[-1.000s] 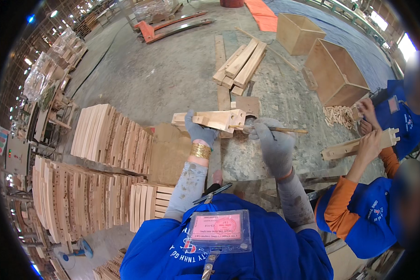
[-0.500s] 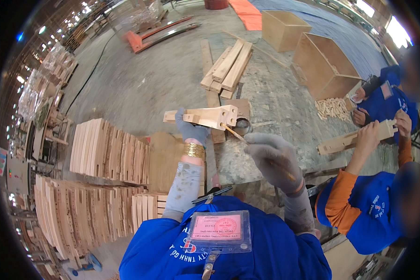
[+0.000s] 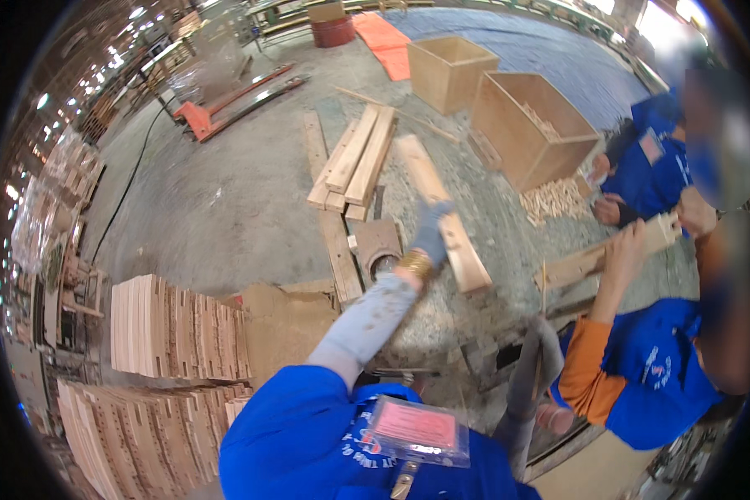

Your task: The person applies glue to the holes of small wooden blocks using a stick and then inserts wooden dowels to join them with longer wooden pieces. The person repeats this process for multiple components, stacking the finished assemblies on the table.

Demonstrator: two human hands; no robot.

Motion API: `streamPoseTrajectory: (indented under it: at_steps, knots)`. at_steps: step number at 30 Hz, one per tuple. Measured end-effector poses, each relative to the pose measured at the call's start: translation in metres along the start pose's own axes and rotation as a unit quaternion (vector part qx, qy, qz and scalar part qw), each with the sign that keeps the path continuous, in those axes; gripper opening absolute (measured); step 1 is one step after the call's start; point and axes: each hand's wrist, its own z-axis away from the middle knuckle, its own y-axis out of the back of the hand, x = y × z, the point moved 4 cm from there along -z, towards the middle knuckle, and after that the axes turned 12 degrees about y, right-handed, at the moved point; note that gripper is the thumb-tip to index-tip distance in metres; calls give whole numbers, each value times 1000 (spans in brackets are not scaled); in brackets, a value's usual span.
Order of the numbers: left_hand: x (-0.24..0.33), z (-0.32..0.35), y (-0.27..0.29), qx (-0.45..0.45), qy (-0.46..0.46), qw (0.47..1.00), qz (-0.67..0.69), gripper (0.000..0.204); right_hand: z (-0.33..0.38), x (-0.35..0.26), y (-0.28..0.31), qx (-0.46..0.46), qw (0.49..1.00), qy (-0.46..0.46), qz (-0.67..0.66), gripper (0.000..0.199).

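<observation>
Entered one wooden piece (image 3: pixel 467 260) over the grey worktable (image 3: pixel 500 225), touched midway by the gloved left hand (image 3: pixel 432 232); ran lengthwise from far left to near right. Could not tell, for blur, whether gripped. Pinched a thin stick (image 3: pixel 544 279), upright, in the gloved right hand (image 3: pixel 544 333). Noted pink badge (image 3: pixel 412 427), print too blurred to read

The left gloved hand (image 3: pixel 432 232) grips a pale drilled wooden board (image 3: pixel 467 260). The right gloved hand (image 3: pixel 541 337), blurred, holds a thin stick (image 3: pixel 544 287) upright. Farther off lie stacked boards (image 3: pixel 362 160); wooden dowels (image 3: pixel 550 202) are heaped beside a plywood box (image 3: pixel 512 154). At right, a co-worker's hands (image 3: pixel 627 250) hold a notched wooden rail (image 3: pixel 582 267).
</observation>
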Motion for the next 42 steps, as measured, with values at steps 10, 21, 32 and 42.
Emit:
streamPoseTrajectory:
  at_steps: [10, 21, 32, 42]
  knots:
    - [-50, -120, -67, 216, 49, 896, -386, 108, 34, 12, 6, -18, 994, -77, 81, 21]
    - [139, -71, 91, 376, -426, 673, -473, 75, -27, 66, -148, -161, 987, 8, -5, 26]
    - [177, -60, 210, 349, -276, 649, -617, 59, -52, 117, -443, -324, 936, -21, 136, 73]
    - [246, -12, 193, 261, -482, 774, -316, 43, -55, 139, -436, -243, 961, -117, 66, 71]
